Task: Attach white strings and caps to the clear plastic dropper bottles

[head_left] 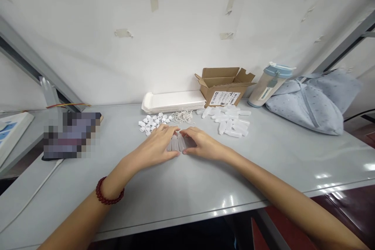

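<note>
A short row of clear plastic tubes (175,143) lies side by side on the grey table, between my two hands. My left hand (158,142) curves round the row from the left, its thumb low and its fingers over the far ends. From the right, my right hand (203,143) grips the row's other side, thumb and forefinger bent round it. My fingers hide part of the tubes. Just beyond my left hand is a heap of small white caps (152,122). Behind the tubes sits a tangle of white strings (183,115). More frosted plastic tubes (231,121) are piled to the right.
A stack of white flat boxes or sleeves (172,101) and an opened cardboard box (224,88) stand along the wall. To their right are a tumbler (269,86) and a light blue cloth bag (307,105). A blurred-out phone-like device (72,136) with a white cable (35,191) rests at left.
</note>
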The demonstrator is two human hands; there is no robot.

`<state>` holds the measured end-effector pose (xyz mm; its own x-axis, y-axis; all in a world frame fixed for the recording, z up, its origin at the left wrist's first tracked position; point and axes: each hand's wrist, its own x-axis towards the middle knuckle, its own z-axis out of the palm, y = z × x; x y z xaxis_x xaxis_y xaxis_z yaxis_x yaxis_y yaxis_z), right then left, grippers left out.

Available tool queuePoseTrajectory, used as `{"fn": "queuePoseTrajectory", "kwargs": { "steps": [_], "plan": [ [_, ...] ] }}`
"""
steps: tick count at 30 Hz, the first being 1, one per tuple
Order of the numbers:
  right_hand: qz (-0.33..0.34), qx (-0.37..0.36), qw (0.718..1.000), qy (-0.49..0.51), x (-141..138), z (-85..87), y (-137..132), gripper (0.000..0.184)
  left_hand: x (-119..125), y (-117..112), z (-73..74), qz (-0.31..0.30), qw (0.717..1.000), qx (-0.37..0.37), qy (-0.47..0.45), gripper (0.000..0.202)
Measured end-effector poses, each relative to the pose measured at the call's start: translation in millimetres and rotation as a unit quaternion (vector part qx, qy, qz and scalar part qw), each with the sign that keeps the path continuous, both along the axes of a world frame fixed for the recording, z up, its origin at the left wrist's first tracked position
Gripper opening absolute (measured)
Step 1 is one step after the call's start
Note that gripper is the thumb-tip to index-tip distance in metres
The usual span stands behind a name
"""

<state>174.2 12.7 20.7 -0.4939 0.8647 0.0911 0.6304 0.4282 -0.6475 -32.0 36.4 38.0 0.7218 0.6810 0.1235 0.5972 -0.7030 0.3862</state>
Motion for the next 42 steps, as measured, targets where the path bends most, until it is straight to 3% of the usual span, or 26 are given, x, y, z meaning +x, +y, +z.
{"fn": "queuePoseTrajectory", "kwargs": {
  "steps": [19, 25, 30, 33, 37, 42],
  "plan": [
    [-0.014, -0.003, 1.000, -0.005, -2.2, -1.4, -0.7, 0.057, -0.6, 1.2, 1.9, 0.016, 0.999, -0.048, 0.010, 0.052],
    [-0.020, 0.001, 1.000, 0.016, 6.1, 0.2, 6.9, 0.073, -2.9, 3.1, -1.0, 0.023, 0.998, -0.056, -0.005, 0.059],
    [-0.139, 0.081, 0.986, 0.040, 35.4, 5.4, 28.5, 0.042, -4.1, 13.6, 0.0, 0.068, 0.995, -0.054, -0.039, 0.046],
    [-0.203, 0.161, 0.965, -0.044, 53.0, 6.3, 41.0, 0.029, 4.6, 29.5, 2.1, 0.079, 0.996, -0.018, -0.046, 0.031],
    [-0.218, 0.197, 0.932, -0.211, 62.7, 1.9, 47.5, 0.039, 30.7, 54.6, 3.4, -0.008, 0.991, 0.129, 0.045, 0.024],
    [-0.219, 0.205, 0.899, -0.320, 61.2, -5.4, 48.1, 0.049, 60.7, 69.4, -0.8, -0.044, 0.978, 0.187, 0.076, 0.023]
  ]
}}
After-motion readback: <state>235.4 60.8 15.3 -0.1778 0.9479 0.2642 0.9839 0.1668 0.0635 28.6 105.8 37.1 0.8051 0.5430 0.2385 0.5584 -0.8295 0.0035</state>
